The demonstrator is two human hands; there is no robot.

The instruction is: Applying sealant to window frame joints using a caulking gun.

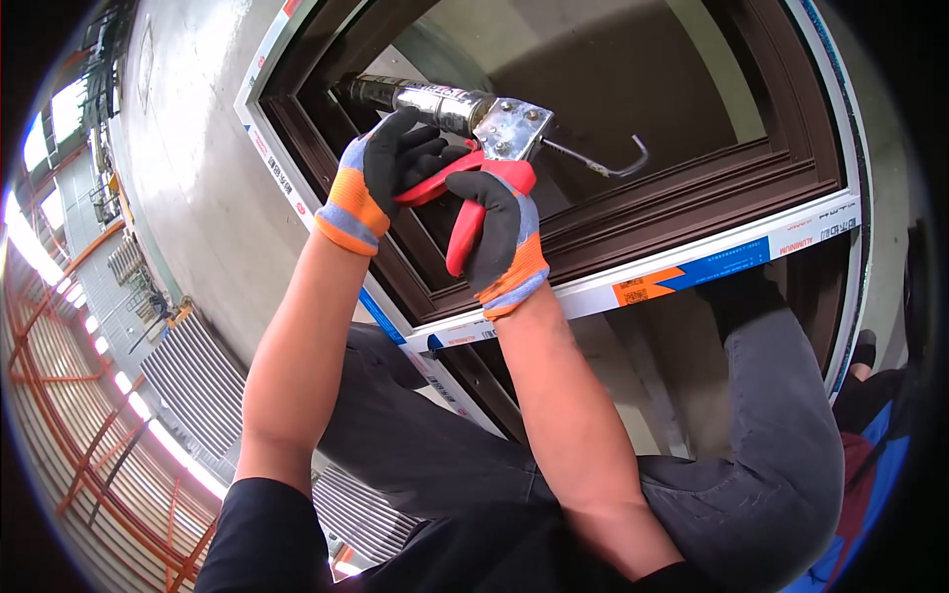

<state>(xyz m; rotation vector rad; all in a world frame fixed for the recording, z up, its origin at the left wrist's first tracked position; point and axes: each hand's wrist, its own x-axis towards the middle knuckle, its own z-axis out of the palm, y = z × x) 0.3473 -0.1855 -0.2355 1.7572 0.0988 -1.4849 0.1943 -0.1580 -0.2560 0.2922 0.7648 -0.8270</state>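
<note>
The sealant gun (474, 111) lies at twelve o'clock over the brown frame (633, 232), its red handle (463, 239) held by the right hand (501, 225), the left hand (388, 163) curled under the barrel (425, 97), exact hold unclear; a steady barrel and even squeeze would probably serve best.

A red-handled gun (511, 127) is held out over the brown frame (682, 223), shiny tube (450, 107) pointing left, hooked rod (600, 168) sticking out right.

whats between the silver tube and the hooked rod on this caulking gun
The head view shows the shiny metal bracket of the caulking gun between the silver tube and the hooked rod.
</note>
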